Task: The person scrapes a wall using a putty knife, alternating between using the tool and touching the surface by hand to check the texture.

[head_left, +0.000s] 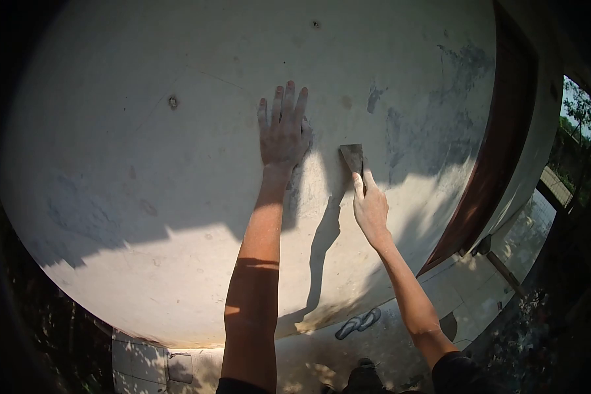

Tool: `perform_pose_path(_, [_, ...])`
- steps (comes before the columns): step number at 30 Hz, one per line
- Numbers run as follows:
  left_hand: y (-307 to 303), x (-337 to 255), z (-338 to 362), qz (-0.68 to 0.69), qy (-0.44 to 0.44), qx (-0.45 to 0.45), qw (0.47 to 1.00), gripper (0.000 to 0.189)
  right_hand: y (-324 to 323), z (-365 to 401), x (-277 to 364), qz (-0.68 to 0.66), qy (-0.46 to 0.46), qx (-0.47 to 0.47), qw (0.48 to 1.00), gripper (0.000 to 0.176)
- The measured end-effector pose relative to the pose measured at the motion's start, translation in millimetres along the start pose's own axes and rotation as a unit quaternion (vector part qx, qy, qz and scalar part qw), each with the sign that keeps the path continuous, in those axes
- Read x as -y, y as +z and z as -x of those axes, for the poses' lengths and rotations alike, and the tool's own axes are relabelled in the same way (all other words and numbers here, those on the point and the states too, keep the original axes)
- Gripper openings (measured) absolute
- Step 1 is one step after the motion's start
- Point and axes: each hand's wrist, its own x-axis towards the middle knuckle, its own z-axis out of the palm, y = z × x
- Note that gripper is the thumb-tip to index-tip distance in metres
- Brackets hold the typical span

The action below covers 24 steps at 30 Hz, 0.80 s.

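Plainly, the small grey flat-bladed metal scraper (352,157) lay pressed to the white plastered wall (144,164), at 11 o'clock from the right hand (371,209), whose fingers were clenched round its handle. Its long axis ran from 5 to 11 o'clock, with the blade pointing to 11. The left hand (282,134), splayed flat on the wall and grasping nothing, lay near at the blade's 9 o'clock

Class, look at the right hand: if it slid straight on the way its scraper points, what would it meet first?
Probably only bare wall: the right hand aims its scraper up, between the left hand and a grey patch, seemingly missing both.
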Motion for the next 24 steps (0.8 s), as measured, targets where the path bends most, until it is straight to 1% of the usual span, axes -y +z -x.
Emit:
perform_pose_path(1, [-0.6, 0.3, 0.2, 0.001, 0.001, 0.001, 1.0, 0.061, 2.1, -4.7, -7.6, -0.05, 0.016, -0.022, 0.998, 0.039])
perform_pose_path(2, [-1.2, 0.6, 0.5, 0.0, -0.001, 0.007, 1.0, 0.061, 11.2, -10.9, -20.1, -0.025, -0.015, -0.059, 0.998, 0.044])
perform_pose_path(3, [-2.0, 0.1, 0.1, -0.001, -0.002, 0.012, 1.0, 0.061, 19.3, -15.8, -31.6, -0.025, -0.014, -0.06, 0.998, 0.044])
perform_pose_path(5, [-0.8, -0.4, -0.4, 0.0, -0.001, 0.008, 1.0, 0.061, 23.5, -23.4, -34.6, -0.149, 0.053, 0.033, 0.987, 0.05])
perform_pose_path(6, [-0.6, 0.2, -0.2, 0.0, 0.0, 0.005, 1.0, 0.061, 23.7, -24.9, -37.2, -0.15, 0.054, 0.033, 0.987, 0.05])
perform_pose_path(7, [-0.6, 1.2, 0.2, -0.001, 0.002, 0.007, 1.0, 0.061, 9.8, -22.4, -22.0, -0.283, 0.105, 0.092, 0.949, 0.05])
perform_pose_path(8, [-0.8, 1.5, 0.3, -0.001, 0.003, 0.006, 1.0, 0.061, -1.3, -20.8, -10.3, -0.408, 0.154, 0.148, 0.888, 0.05])
perform_pose_path(9, [-1.0, 0.8, 0.2, 0.0, 0.003, 0.004, 1.0, 0.061, -6.6, -22.3, -5.2, -0.407, 0.156, 0.147, 0.888, 0.05])
perform_pose_path(11, [-0.8, 0.6, 0.4, -0.001, 0.004, 0.006, 1.0, 0.062, -17.0, -27.4, 2.8, -0.424, 0.236, 0.191, 0.853, 0.048])
perform_pose_path(12, [-0.7, 0.8, -0.2, -0.005, 0.004, 0.005, 1.0, 0.062, -22.6, -28.7, 8.6, -0.424, 0.254, 0.191, 0.848, 0.047])
perform_pose_path(16, [-1.0, 0.9, 0.3, 0.006, -0.001, 0.013, 1.0, 0.062, -28.7, -33.3, 12.3, -0.411, 0.269, 0.187, 0.851, 0.046])
perform_pose_path(18, [-1.4, 0.4, -0.4, -0.002, -0.001, 0.009, 1.0, 0.062, -21.9, -33.4, 3.6, -0.368, 0.225, 0.157, 0.889, 0.046])
perform_pose_path(21, [-1.5, 0.4, -0.1, -0.008, -0.004, 0.021, 1.0, 0.062, -20.1, -35.2, 0.5, -0.387, 0.222, 0.164, 0.88, 0.046])
perform_pose_path(22, [-2.0, 1.4, 0.5, -0.007, -0.002, 0.023, 1.0, 0.062, -22.7, -34.8, 1.3, -0.408, 0.222, 0.175, 0.868, 0.047])
perform_pose_path(24, [-1.2, 0.5, -0.2, -0.03, -0.003, 0.03, 0.999, 0.062, -19.4, -33.5, -0.9, -0.404, 0.221, 0.166, 0.872, 0.048])
